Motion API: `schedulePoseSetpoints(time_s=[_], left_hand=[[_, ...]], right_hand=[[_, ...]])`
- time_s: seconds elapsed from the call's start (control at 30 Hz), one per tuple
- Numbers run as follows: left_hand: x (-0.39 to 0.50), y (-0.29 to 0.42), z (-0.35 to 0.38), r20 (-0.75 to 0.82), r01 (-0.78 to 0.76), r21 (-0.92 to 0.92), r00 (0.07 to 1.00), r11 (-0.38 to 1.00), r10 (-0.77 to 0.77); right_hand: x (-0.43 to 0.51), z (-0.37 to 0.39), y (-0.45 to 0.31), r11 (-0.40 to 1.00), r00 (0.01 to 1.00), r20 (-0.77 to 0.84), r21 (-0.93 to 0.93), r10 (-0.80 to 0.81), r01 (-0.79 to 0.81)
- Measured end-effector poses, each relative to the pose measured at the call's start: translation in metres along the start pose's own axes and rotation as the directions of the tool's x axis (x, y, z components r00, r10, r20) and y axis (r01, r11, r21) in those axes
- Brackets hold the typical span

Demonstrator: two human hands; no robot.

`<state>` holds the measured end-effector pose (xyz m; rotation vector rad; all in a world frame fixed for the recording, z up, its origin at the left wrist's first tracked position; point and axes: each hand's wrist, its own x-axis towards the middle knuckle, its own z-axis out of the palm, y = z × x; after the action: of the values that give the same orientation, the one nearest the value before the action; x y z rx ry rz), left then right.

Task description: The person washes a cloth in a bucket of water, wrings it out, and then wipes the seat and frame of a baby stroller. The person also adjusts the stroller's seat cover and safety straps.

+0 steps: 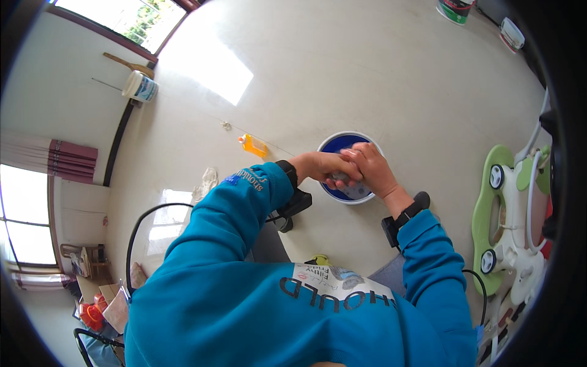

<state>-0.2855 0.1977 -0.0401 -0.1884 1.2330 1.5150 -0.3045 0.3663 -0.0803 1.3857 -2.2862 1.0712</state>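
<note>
A round blue basin with a white rim [351,201] stands on the floor before me. Over it, my left hand [331,167] and my right hand [370,166] press together around a wet, greyish cloth [340,177], of which only a part shows between the fingers. Greyish, spotted material [357,190] lies in the basin below the hands; whether it belongs to the same cloth cannot be told. Left of the basin an orange bottle of liquid [254,145] lies on the floor. A crumpled whitish cloth [206,183] is beside my left sleeve.
A green and white wheeled child's ride-on toy [497,220] stands at the right. A white tub [141,87] is by the left wall, with a wooden-handled tool behind it. Another bucket [455,10] stands at the top right, near a white container [512,34].
</note>
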Motion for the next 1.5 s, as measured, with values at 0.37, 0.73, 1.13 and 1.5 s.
schedulePoseSetpoints(time_s=[0.37,0.73,1.13,1.5], left_hand=[[0.036,-0.012,0.006,-0.401,0.199,0.717,0.901,0.668,0.163],[0.077,-0.043,0.001,-0.41,0.44,0.885,0.589,0.149,0.696],[0.039,-0.032,-0.003,-0.559,-0.114,0.429,0.746,0.896,0.362],[0.011,-0.025,0.031,0.256,-0.18,-0.771,0.791,0.61,0.556]], right_hand=[[-0.012,0.016,0.012,0.936,0.883,0.339,-0.248,0.324,-0.249],[-0.023,0.04,0.03,0.688,0.546,0.451,-0.251,0.706,-0.681],[0.001,-0.002,0.043,-0.106,0.381,0.82,0.464,0.428,-0.879],[0.058,-0.018,0.009,-0.485,0.748,0.593,0.769,0.297,-0.417]])
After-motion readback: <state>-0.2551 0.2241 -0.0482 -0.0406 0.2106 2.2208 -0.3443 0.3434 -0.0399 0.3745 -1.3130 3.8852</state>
